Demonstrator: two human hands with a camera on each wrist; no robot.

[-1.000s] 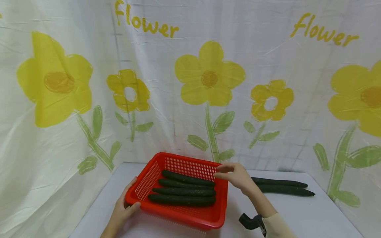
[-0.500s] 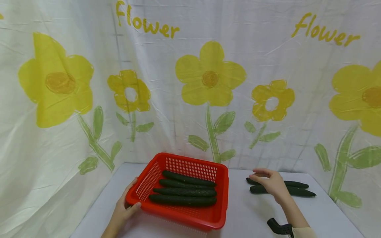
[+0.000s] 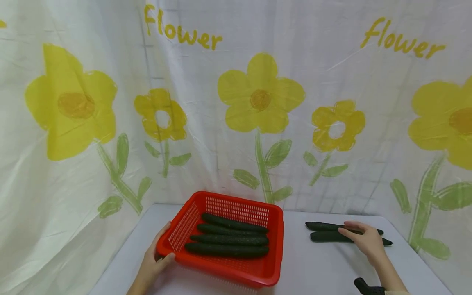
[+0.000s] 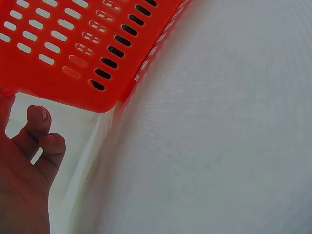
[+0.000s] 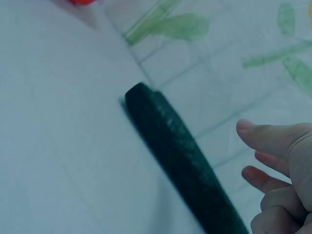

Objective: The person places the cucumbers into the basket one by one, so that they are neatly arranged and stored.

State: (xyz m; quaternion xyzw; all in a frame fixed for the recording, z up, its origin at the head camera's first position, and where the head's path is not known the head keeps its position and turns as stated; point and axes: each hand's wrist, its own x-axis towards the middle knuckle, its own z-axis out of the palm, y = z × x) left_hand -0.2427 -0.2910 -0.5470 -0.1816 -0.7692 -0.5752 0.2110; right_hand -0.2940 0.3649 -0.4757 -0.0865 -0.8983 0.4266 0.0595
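Note:
A red perforated plastic basket [image 3: 225,268] sits tilted slightly on the table, with several dark green cucumbers [image 3: 229,250] lying side by side inside. My left hand [image 3: 154,258] holds the basket's left corner, thumb over the rim; in the left wrist view the basket wall [image 4: 73,92] is above the fingers. To the right, two more cucumbers [image 3: 327,236] lie together on the table. Over their right half hovers my right hand [image 3: 368,242], thumb and fingers apart, covering part of them. The right wrist view shows a cucumber [image 5: 180,156] beside the hand [image 5: 282,175], with a gap between.
The white table [image 3: 306,270] carries the basket and the loose cucumbers. Behind it hangs a white curtain [image 3: 206,172] painted with yellow flowers. A black strap piece [image 3: 368,287] shows at my right wrist.
My right hand has moved right from the basket's right rim to above the two loose cucumbers. The left hand stays at the basket's left corner; the basket has not moved.

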